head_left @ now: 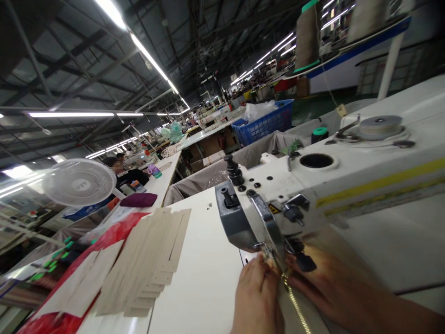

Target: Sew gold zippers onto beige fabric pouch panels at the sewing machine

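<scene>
A zipper [295, 304] with gold-coloured teeth runs from under the needle area of a white sewing machine [278, 181] towards me. My left hand [257, 294] is closed, its bent fingers pinching the work close to the presser foot, left of the teeth. On the other side, my right hand [327, 278] presses in at the zipper's edge, fingers closed and partly hidden behind the machine's dark lever. Whatever lies under the fingertips is covered. To the left, a fanned stack of beige slotted panels [146, 260] lies on the white table [198, 236].
Red plastic sheeting [118, 232] lies under part of the stack, near a maroon piece [139, 200]. A white fan [81, 182] stands at the left. Behind the machine is a blue crate [264, 123]. A thread cone [308, 37] stands upper right. A person [134, 176] sits farther back.
</scene>
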`<control>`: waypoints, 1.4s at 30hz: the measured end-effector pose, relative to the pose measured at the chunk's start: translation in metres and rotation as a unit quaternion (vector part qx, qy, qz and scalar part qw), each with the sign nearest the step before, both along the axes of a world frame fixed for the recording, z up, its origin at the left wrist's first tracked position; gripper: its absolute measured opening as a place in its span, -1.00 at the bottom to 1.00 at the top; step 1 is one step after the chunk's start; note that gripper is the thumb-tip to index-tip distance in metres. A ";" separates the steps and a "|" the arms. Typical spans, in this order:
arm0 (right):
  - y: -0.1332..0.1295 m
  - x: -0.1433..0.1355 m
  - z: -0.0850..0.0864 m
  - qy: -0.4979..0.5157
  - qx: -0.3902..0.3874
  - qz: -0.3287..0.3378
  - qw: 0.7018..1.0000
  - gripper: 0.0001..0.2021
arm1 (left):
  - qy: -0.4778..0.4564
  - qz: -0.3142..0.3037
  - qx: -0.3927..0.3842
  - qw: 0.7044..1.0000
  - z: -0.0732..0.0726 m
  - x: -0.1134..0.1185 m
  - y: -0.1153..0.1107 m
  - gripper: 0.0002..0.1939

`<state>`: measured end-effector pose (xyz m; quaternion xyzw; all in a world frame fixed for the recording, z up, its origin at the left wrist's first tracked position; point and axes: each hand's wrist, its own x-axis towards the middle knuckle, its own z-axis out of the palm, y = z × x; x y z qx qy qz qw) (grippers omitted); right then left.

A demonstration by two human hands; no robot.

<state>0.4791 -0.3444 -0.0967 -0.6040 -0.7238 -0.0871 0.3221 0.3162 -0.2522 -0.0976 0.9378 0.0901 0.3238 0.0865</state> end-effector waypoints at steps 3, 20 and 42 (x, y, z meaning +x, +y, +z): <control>-0.001 -0.001 0.001 0.004 -0.019 -0.003 1.000 -0.69 | 0.044 -0.008 0.000 0.999 0.014 -0.002 -0.001 -0.60; -0.001 -0.001 0.017 0.061 -0.054 0.046 0.996 -0.67 | 0.038 0.017 0.080 0.996 0.015 -0.003 -0.001 -0.62; -0.003 -0.009 0.024 0.040 -0.074 0.002 0.996 -0.70 | 0.031 0.002 0.083 0.996 0.017 -0.003 0.000 -0.69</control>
